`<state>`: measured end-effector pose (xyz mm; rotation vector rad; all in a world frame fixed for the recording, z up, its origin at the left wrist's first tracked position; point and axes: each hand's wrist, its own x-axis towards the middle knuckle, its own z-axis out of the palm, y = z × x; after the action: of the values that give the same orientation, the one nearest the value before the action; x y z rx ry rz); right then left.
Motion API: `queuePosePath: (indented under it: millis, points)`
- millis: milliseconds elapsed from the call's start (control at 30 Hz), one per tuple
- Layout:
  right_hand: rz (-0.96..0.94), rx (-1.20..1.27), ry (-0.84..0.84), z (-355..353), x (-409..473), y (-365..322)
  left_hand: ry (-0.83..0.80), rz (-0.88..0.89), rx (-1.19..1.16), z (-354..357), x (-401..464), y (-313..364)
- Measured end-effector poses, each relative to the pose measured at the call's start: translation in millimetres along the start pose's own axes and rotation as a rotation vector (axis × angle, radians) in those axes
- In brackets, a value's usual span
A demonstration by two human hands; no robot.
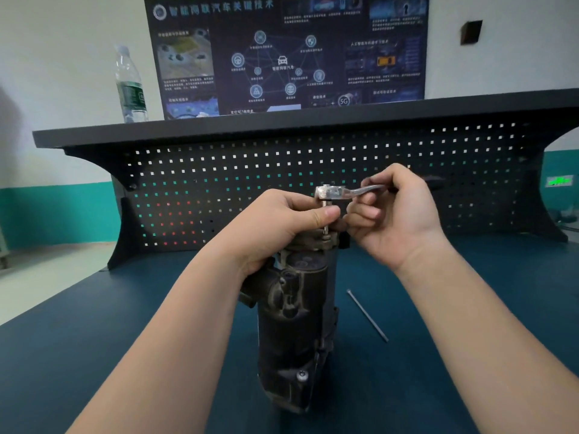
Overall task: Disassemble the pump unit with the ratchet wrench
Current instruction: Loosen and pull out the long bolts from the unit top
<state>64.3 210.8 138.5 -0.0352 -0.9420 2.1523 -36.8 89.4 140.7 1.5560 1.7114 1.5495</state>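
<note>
One long bolt (367, 315) lay at 4 o'clock; left hand (279, 227) gripped the pump unit (294, 324), right hand (398, 211) pinched the ratchet wrench (336, 193) on another fastener.

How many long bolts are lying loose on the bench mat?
1: a long bolt lies on the mat, right of the upright pump unit. Others may be hidden behind the pump or arms.

Both forearms reach forward, left hand (275, 223) and right hand (398, 214) with fingers curled, gripping.

hidden: wrench socket (326, 228) | pump top (313, 245) (behind left hand (275, 227))
</note>
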Motion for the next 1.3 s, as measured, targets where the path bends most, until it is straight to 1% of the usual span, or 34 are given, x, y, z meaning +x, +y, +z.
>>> queuePosePath:
  millis: [33,67,100,167,200,233,267,300,333,400,433,467,500,533,600,633,667,700,733,767,800,833,867,900,933,967,1033,1067,1100,1133,1167,1233,1267,1300]
  points:
    - [-0.074,-0.002,0.018,0,-2,4,0.009,0.0,0.009,0,1,-1]
    - [-0.226,-0.039,0.026,2,-6,9,0.017,-0.004,0.019,0,2,-1]
    - [-0.458,-0.139,0.006,4,-12,14,0.026,-0.005,0.023,1,3,-1]
    - [-1.029,-0.563,-0.098,2,-20,19,0.032,0.014,0.032,2,3,-1]
    - [-1.223,-0.758,-0.186,1,-21,20,0.035,0.034,0.049,3,3,-1]
    - [-1.314,-0.863,-0.222,-2,-18,20,0.035,0.043,0.047,3,2,-2]
    - [-1.3,-0.863,-0.2,-3,-16,19,0.028,0.041,0.026,4,2,-2]
    - [-1.195,-0.77,-0.141,-3,-15,17,0.021,0.034,0.013,4,2,-2]
    - [-1.017,-0.594,-0.09,-2,-12,15,0.015,0.03,0.017,4,3,-2]
    - [-0.535,-0.168,-0.058,-1,-6,13,0.002,0.01,0.046,4,3,-2]
    - [-0.31,-0.024,-0.042,-2,-1,11,-0.003,0.003,0.051,3,3,-2]
    - [-0.128,0.053,-0.023,-4,3,6,-0.006,-0.001,0.047,3,2,-2]
    - [0.002,0.09,-0.024,-5,4,0,-0.002,-0.002,0.041,2,2,-1]
    - [0.074,0.099,-0.031,-6,4,-5,0.005,0.002,0.04,2,2,-1]
    - [0.1,0.076,-0.011,-7,4,-5,0.021,0.012,0.058,2,3,-2]
    - [0.069,0.061,0.02,-6,3,-2,0.028,0.015,0.067,2,4,-3]
    - [-0.014,0.039,0.054,-5,1,3,0.031,0.017,0.076,2,4,-2]
    - [-0.174,-0.002,0.076,-2,-3,11,0.032,0.017,0.083,2,5,-3]
    - [-0.414,-0.081,0.071,0,-9,18,0.031,0.016,0.086,2,5,-3]
    - [-0.717,-0.227,0.043,1,-15,22,0.025,0.016,0.081,1,5,-3]
    - [-1.015,-0.423,-0.039,0,-19,25,0.014,0.021,0.067,1,4,-3]
    - [-1.222,-0.593,-0.187,0,-21,27,-0.001,0.033,0.047,1,3,-3]
    - [-1.312,-0.698,-0.296,-2,-20,28,-0.017,0.051,0.025,0,2,-3]
    - [-1.3,-0.71,-0.312,-3,-18,26,-0.033,0.065,0.002,1,1,-3]
    - [-1.201,-0.634,-0.246,-3,-17,23,-0.046,0.067,-0.015,1,0,-4]
    - [-1.009,-0.482,-0.165,-1,-16,19,-0.053,0.058,-0.021,1,0,-4]
    - [-0.462,-0.11,-0.052,1,-10,13,-0.049,0.043,0.0,1,1,-3]
    - [-0.22,0.006,-0.01,-1,-5,9,-0.044,0.039,0.004,1,0,-2]
    - [-0.052,0.06,0.012,-3,0,3,-0.035,0.036,0.003,1,0,-2]
    - [0.037,0.07,0.021,-4,1,-2,-0.026,0.036,0.004,1,0,-2]
    - [0.05,0.061,0.032,-4,0,-2,-0.018,0.038,0.011,0,1,-2]
    - [-0.073,0.041,0.052,-2,-3,7,-0.006,0.039,0.034,-1,2,-4]
    - [-0.202,0.017,0.059,0,-7,12,-0.001,0.038,0.045,-1,3,-5]
    - [-0.401,-0.054,0.032,3,-13,17,0.002,0.038,0.052,-1,3,-5]
